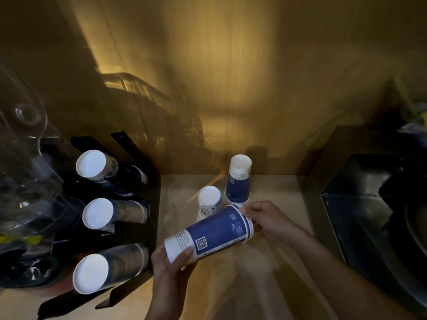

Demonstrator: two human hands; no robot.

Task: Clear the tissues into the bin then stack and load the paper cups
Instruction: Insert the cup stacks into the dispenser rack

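I hold a stack of blue and white paper cups (212, 234) on its side above the wooden counter (265, 273). My left hand (171, 262) grips its white bottom end. My right hand (265, 219) is closed on its rim end. Behind the stack, a single upside-down cup (209, 199) stands on the counter. A taller upside-down stack of cups (239, 179) stands beside it near the back wall. At the left, a black cup holder (136, 229) carries three rows of lying cups, top (97, 166), middle (101, 215) and bottom (94, 273).
A clear plastic container (25, 162) stands at the far left over the holder. A black bin (369, 204) fills the right side beside the counter. A thin wooden stick (205, 188) lies near the back. The wooden wall rises right behind the cups.
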